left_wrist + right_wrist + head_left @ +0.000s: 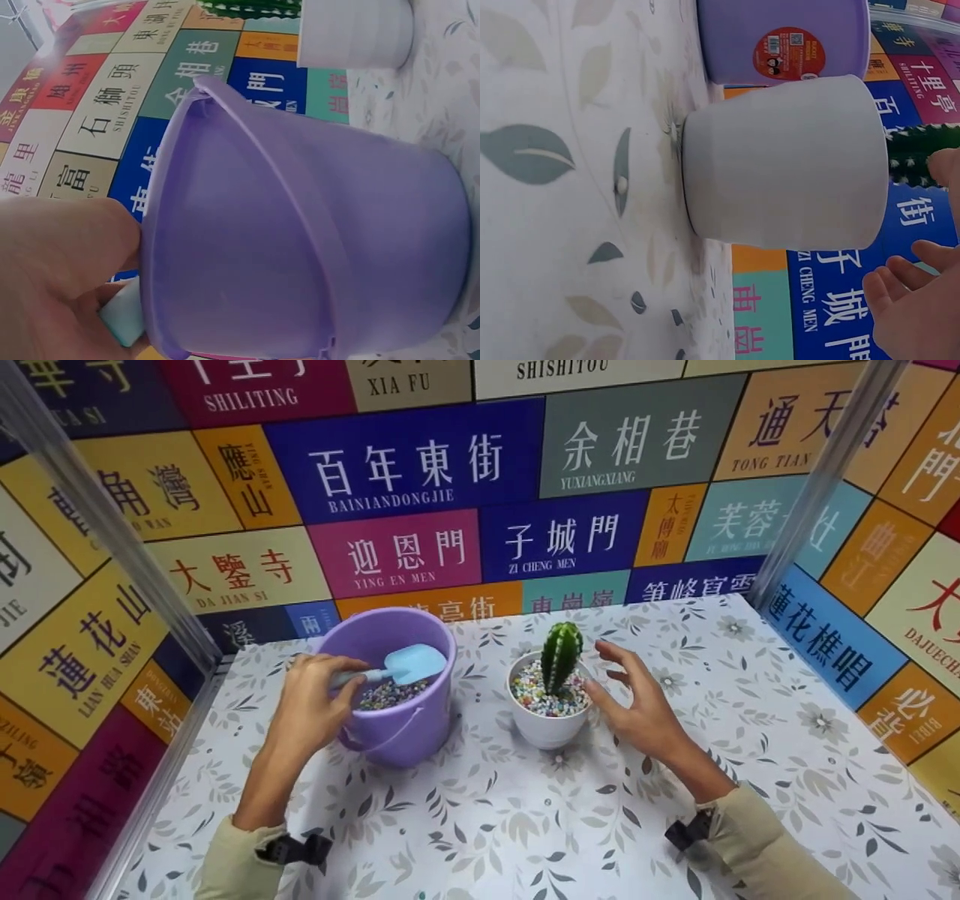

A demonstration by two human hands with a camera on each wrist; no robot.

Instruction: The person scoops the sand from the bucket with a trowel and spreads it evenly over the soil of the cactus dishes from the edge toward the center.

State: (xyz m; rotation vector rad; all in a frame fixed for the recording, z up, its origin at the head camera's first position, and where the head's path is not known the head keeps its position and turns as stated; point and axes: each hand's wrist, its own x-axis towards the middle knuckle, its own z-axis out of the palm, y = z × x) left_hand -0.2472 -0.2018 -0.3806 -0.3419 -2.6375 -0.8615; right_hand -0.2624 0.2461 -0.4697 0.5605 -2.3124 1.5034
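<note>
In the head view my left hand (313,697) pinches the handle of a light blue toy shovel (414,664), its blade inside a purple bucket (409,735). Small multicoloured pebbles (394,694) lie in the bucket below the blade. To the right stands a white pot (549,729) filled with coloured pebbles, a green cactus (561,656) upright in it. My right hand (641,701) hovers at the pot's right side, fingers spread and holding nothing. The left wrist view shows the shovel's handle end (124,315) in the left fingers beside the bucket rim.
Both containers stand on a table with a white leaf-patterned cloth (480,825). Behind it rises a wall of coloured sign panels (405,457). Clear upright posts (127,525) stand at the left and right corners. The bucket's handle (394,735) hangs down its front.
</note>
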